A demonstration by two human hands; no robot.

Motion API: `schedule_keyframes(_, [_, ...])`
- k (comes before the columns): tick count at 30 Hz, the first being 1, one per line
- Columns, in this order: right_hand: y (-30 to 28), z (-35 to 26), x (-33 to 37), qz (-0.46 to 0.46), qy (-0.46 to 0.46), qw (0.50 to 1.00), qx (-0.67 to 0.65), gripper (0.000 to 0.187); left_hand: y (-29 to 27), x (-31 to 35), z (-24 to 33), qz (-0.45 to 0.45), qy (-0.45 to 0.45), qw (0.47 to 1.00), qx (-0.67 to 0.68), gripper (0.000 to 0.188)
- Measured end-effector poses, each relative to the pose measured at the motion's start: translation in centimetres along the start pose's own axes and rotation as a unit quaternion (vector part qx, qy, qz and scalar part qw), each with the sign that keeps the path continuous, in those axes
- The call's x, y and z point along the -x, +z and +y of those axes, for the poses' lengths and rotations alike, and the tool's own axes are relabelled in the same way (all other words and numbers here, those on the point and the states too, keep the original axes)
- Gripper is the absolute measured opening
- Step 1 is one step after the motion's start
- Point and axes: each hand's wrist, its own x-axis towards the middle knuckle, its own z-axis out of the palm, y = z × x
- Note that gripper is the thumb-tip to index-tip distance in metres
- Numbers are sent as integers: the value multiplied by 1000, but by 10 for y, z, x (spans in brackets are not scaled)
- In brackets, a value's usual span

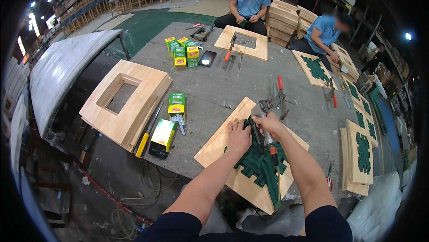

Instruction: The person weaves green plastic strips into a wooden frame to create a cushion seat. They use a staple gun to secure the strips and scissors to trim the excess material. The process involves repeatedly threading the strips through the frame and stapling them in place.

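In front of me a square wooden panel (222, 137) lies tilted on the table, with dark green elastic webbing (259, 165) crossing its middle in woven strips. My right hand (271, 125) is wrapped round a metal air staple gun (268, 139), whose orange-red hose fitting points back toward me. My left hand (239, 136) is on the panel, its bent fingers gripping a piece of the webbing at the far side, close beside the gun. The gun's nose and the fingertips partly hide each other.
Red-handled pliers (280, 91) lie just beyond the gun. Left are stacked wooden frames (114, 121), a yellow-handled screwdriver (142, 145), staple boxes (177, 103) and a phone (208, 58). Finished webbed panels (361, 152) stand in a stack at right. Two people in blue shirts work across the table.
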Motion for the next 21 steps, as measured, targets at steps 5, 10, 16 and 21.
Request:
schedule_keyframes(5, [0,9,2,-8,-25,999,-23,21,-2,0,2,-14,-3,1000,3,29])
schedule_keyframes(10, [4,4,3,8,-3,1000,2,19,-1,0,-3,6,2,1000,0,31])
schedule_keyframes(16, [0,6,1,31,-7,999,14,19,0,-3,-1,0,-2,1000,5,30])
schedule_keyframes(21, [-6,14,-4,41,-21,999,17,19,-1,1,0,11,11,1000,-2,30])
